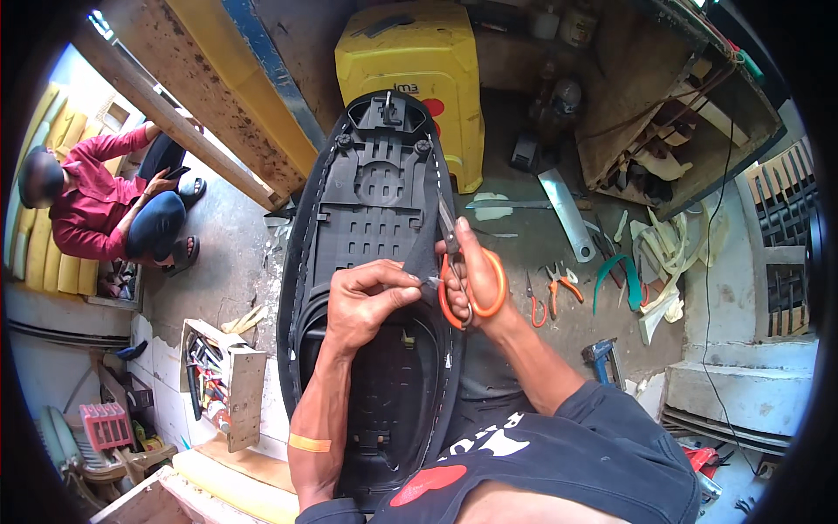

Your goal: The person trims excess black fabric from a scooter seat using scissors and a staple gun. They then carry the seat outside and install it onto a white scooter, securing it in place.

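A black motorcycle seat (353, 231) lies underside up before me, its plastic base showing and pale staples along its rim. My left hand (362, 301) is over the seat's middle, thumb and fingers pinched on the dark cover material (424, 255) at the right edge. A small pale bit shows at those fingertips; I cannot make out what it is. Just right of it, my right hand (476, 275) grips orange-handled scissors (496, 288), blades pointing up and away along the seat's edge. Whether the blades touch the cover is unclear.
A yellow plastic stool (406, 61) stands under the seat's far end. Pliers (563, 284), a steel ruler (566, 214), a clamp-like tool (602, 358) and scraps (668, 253) lie at right. A wooden tool box (236, 384) is at left; a person (105, 192) sits beyond.
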{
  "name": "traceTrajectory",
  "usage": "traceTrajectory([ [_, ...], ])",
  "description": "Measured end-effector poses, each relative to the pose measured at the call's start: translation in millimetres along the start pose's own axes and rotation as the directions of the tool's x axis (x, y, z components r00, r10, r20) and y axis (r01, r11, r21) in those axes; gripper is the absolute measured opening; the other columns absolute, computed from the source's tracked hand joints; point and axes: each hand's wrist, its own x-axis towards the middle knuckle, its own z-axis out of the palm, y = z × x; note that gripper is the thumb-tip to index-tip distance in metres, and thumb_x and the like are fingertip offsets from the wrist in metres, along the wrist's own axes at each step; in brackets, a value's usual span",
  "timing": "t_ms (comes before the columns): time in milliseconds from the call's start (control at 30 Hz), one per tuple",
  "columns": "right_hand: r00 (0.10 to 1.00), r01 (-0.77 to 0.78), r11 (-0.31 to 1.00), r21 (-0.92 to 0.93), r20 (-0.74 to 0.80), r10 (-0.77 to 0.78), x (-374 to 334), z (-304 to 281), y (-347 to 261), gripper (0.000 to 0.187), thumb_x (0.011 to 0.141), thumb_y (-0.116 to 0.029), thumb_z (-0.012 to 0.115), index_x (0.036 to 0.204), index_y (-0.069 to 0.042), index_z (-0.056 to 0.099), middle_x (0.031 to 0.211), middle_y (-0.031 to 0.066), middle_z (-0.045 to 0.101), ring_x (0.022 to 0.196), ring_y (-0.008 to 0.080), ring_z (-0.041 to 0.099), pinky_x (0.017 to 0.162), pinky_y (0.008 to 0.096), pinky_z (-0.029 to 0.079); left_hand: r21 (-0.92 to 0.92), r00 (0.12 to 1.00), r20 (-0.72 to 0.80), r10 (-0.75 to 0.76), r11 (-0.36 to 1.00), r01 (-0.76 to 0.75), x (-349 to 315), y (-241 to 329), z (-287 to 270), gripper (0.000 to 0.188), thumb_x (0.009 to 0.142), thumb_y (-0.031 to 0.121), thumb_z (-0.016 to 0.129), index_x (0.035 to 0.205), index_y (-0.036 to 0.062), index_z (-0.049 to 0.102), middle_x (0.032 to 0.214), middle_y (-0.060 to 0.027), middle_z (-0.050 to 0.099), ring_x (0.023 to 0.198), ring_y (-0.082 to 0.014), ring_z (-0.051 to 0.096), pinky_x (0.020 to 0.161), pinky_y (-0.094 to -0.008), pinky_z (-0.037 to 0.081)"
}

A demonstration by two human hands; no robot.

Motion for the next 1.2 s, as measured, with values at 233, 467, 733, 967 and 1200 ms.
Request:
traceTrajectory([
  [233, 0.994, -0.081, 0.995, 0.051, 0.075, 0.077, 9, -6, 0, 0.074, 0.095, -0.072, 0.053, 0.116, -0.001, 0.055, 0.060, -0.0003, 0.046, 0.040, 0.0076, 0.042, 0.036, 0.0250, 0.035, -0.117, 0.999, 0.027, 0.030, 0.993, -0.027, 1, -4, -3, 0.015, 0.074, -0.007, 0.081, 0.088, -0.0023, 0.078, 0.089, -0.0119, 0.075, 0.095, -0.0232, 0.069, 0.090, -0.0364, 0.052],
  [467, 0.987, -0.151, 0.975, 0.166, 0.085, 0.138, 10, -6, -11, 0.070, 0.093, -0.074, 0.054, 0.115, -0.008, 0.054, 0.063, -0.0003, 0.047, 0.041, 0.0074, 0.040, 0.035, 0.0233, 0.033, -0.187, 0.995, 0.056, 0.083, 0.980, -0.071, 2, -8, -1, 0.018, 0.074, -0.009, 0.081, 0.090, -0.0011, 0.078, 0.094, -0.0128, 0.076, 0.106, -0.0262, 0.067, 0.092, -0.0375, 0.052],
  [733, 0.987, -0.135, 0.973, 0.187, 0.107, 0.117, 36, -11, -27, 0.074, 0.092, -0.075, 0.054, 0.117, -0.006, 0.054, 0.059, -0.0037, 0.043, 0.039, 0.0047, 0.036, 0.033, 0.0212, 0.028, -0.233, 0.978, 0.192, 0.086, 0.972, -0.040, 3, -4, -2, 0.019, 0.069, -0.010, 0.082, 0.085, -0.0012, 0.079, 0.086, -0.0108, 0.075, 0.098, -0.0270, 0.068, 0.091, -0.0389, 0.052],
  [967, 0.985, -0.098, 0.980, 0.174, 0.158, 0.070, 44, -23, -32, 0.068, 0.094, -0.075, 0.050, 0.105, -0.009, 0.060, 0.057, -0.0024, 0.045, 0.036, 0.0045, 0.036, 0.029, 0.0198, 0.029, -0.234, 0.969, 0.233, 0.077, 0.972, -0.021, 3, -2, -1, 0.020, 0.064, -0.004, 0.086, 0.082, 0.0014, 0.080, 0.080, -0.0091, 0.076, 0.086, -0.0244, 0.069, 0.098, -0.0435, 0.047],
  [1200, 0.961, -0.069, 0.983, 0.168, 0.277, 0.020, 57, -48, -38, 0.075, 0.094, -0.078, 0.047, 0.108, -0.006, 0.062, 0.058, -0.0024, 0.045, 0.036, 0.0046, 0.036, 0.030, 0.0200, 0.026, -0.239, 0.932, 0.352, 0.087, 0.971, -0.001, 10, 0, -4, 0.022, 0.061, -0.002, 0.087, 0.081, 0.0018, 0.080, 0.077, -0.0093, 0.075, 0.085, -0.0251, 0.068, 0.091, -0.0414, 0.047],
])
